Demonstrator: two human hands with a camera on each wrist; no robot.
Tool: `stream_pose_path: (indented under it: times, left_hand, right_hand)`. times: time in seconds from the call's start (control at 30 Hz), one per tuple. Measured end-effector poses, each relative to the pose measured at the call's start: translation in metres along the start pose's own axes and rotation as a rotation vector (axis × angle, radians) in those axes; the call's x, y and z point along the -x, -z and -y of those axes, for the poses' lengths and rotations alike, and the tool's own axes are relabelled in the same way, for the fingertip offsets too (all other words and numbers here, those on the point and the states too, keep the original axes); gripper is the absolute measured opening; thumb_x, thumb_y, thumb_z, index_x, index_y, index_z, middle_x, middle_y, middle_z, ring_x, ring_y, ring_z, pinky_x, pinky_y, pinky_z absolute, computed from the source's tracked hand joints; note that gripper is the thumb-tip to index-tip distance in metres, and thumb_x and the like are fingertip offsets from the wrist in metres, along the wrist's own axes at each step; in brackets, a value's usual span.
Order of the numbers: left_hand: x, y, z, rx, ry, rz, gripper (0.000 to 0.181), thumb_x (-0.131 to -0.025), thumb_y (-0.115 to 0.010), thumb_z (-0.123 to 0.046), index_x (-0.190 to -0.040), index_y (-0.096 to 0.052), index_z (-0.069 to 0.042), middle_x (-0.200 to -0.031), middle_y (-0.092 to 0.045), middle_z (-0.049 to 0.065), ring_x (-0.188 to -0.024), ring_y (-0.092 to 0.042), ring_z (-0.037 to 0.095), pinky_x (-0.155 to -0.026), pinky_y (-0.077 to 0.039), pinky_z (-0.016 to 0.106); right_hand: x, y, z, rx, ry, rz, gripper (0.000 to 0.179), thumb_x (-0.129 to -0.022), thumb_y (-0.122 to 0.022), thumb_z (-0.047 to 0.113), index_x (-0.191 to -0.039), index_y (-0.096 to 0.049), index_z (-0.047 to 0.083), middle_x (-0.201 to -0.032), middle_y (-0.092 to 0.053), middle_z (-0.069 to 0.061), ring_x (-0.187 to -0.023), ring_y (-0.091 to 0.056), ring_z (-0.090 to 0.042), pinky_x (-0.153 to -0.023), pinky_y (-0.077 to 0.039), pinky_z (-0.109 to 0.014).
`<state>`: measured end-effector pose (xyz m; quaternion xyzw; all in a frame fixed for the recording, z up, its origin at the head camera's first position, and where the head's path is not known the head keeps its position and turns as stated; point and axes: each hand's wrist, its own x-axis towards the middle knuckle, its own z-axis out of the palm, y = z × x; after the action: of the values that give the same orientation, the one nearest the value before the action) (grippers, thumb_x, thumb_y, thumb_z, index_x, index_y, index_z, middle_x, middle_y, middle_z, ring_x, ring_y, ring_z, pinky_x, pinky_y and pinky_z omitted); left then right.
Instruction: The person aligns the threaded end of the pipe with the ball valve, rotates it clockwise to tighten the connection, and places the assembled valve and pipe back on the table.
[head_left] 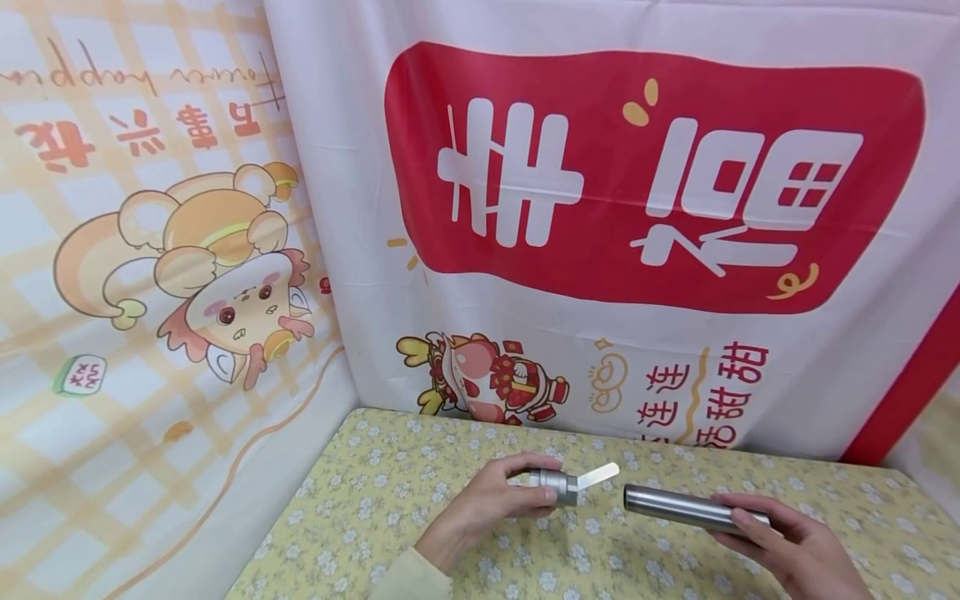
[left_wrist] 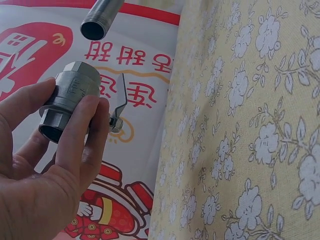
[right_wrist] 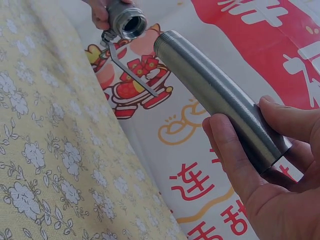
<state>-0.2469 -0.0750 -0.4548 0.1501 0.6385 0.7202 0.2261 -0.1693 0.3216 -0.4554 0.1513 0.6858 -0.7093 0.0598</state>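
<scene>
Between its thumb and fingers, my left hand (head_left: 495, 497) grips a silver metal ball valve (left_wrist: 75, 90). A flat lever handle (head_left: 598, 476) juts from the valve toward the right. My right hand (head_left: 787, 542) holds a steel pipe (head_left: 675, 504) near its far right end. Threads ring the pipe's free end (right_wrist: 167, 42), which points at the open mouth of the valve (right_wrist: 131, 24). A short gap separates pipe and valve in all three views. Both things are held above the table.
A yellow flowered cloth covers the table (head_left: 360, 475). Behind it hangs a white banner (head_left: 600, 350) with a red panel and large characters. On the left stands a checked cloth (head_left: 150, 333) with a cartoon figure.
</scene>
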Motion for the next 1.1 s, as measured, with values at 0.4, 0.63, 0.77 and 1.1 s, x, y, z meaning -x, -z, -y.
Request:
stream_pose_path:
  times: [0.4,0.63,0.77,1.1]
  left_hand:
    - [0.000,-0.005,0.001,-0.007,-0.010,0.009,0.041,-0.095,-0.086,-0.014,-0.135,-0.076,-0.010,-0.133,-0.068,0.012,-0.105,-0.078,0.022,-0.094,-0.065,0.037]
    - [0.000,-0.006,0.002,-0.013,-0.018,0.024,0.044,-0.096,-0.085,-0.017,-0.138,-0.074,-0.008,-0.138,-0.067,0.011,-0.106,-0.078,0.022,-0.094,-0.065,0.037]
    - [0.000,-0.008,0.001,-0.009,-0.025,0.031,0.047,-0.096,-0.086,-0.016,-0.139,-0.073,-0.005,-0.137,-0.067,0.011,-0.105,-0.078,0.022,-0.094,-0.065,0.037]
    - [0.000,-0.013,0.001,-0.015,-0.029,0.033,0.045,-0.095,-0.086,-0.017,-0.138,-0.074,-0.007,-0.138,-0.067,0.007,-0.106,-0.077,0.021,-0.094,-0.065,0.037]
  right_hand:
    - [-0.001,-0.014,0.001,0.008,0.012,0.020,0.021,-0.106,-0.074,0.022,-0.126,-0.082,0.025,-0.121,-0.076,0.004,-0.108,-0.078,-0.019,-0.102,-0.062,-0.049]
    - [-0.002,-0.021,0.000,-0.011,0.018,0.023,0.024,-0.105,-0.075,0.023,-0.128,-0.081,0.022,-0.122,-0.076,0.003,-0.109,-0.077,-0.019,-0.103,-0.061,-0.049]
    - [-0.001,-0.025,-0.002,-0.023,0.028,0.031,0.020,-0.107,-0.073,0.021,-0.124,-0.082,0.023,-0.119,-0.076,0.005,-0.108,-0.078,-0.018,-0.104,-0.061,-0.049]
    - [0.000,-0.036,-0.003,-0.011,0.040,0.043,0.027,-0.106,-0.074,0.022,-0.131,-0.079,0.014,-0.123,-0.076,0.001,-0.111,-0.078,-0.020,-0.104,-0.060,-0.050]
